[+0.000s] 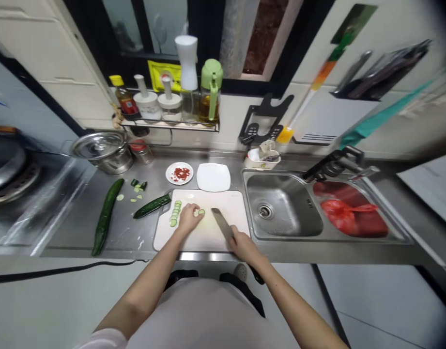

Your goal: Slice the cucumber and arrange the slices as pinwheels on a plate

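My left hand [189, 218] is over the white cutting board [223, 198], its fingers closed at a small cucumber slice [201, 212]. A row of overlapping cucumber slices [175, 213] lies on the board to the left of that hand. My right hand [240, 244] grips a kitchen knife [222, 223] by its dark handle. Its broad blade points up and left over the board, apart from the slice. A cut length of cucumber [152, 206] rests at the board's upper left edge. Farther left lies a whole cucumber [107, 218].
Cucumber scraps [137, 186] lie on the steel counter. Behind the board are a plate of chopped red pieces [179, 181] and a white square plate [213, 177]. A sink [281, 206] adjoins on the right. A lidded pot [115, 160] and a condiment shelf [172, 124] stand at the back.
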A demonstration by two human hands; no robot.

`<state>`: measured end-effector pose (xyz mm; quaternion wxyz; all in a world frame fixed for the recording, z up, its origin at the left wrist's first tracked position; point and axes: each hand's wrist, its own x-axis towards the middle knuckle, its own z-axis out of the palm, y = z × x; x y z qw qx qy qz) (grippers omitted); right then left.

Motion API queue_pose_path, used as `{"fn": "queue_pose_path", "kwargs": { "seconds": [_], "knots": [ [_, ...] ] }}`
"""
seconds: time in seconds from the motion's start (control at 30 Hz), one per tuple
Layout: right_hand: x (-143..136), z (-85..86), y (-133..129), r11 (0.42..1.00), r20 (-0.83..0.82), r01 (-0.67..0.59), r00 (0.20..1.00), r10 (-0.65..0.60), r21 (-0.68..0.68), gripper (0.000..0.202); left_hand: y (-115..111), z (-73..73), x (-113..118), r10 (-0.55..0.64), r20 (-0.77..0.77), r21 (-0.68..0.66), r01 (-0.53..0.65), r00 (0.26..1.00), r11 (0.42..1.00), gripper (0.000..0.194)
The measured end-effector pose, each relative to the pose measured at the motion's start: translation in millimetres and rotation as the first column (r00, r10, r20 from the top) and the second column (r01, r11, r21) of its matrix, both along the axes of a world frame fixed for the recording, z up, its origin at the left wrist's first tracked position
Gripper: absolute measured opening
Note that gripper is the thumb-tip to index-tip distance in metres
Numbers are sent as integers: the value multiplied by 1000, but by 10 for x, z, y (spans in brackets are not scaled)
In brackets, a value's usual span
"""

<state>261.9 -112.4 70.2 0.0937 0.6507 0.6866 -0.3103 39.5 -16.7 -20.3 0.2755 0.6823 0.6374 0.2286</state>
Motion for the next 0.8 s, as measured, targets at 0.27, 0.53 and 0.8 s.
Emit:
{"fn": "queue_pose_path", "kwargs": {
  "seconds": [0.27,0.53,0.8],
  "knots": [
    [202,-281,157,952,-143,278,955,-260,128,39,-4,119,42,33,-39,-44,-35,999,998,16],
    [409,-510,327,859,-313,490,847,-429,151,48,-202,212,112,137,259,-117,-110,956,987,6],
    [398,-550,449,839,-62,412,906,-418,355,45,-593,221,-595,384,235,-121,-366,893,923,14]
  ]
}}
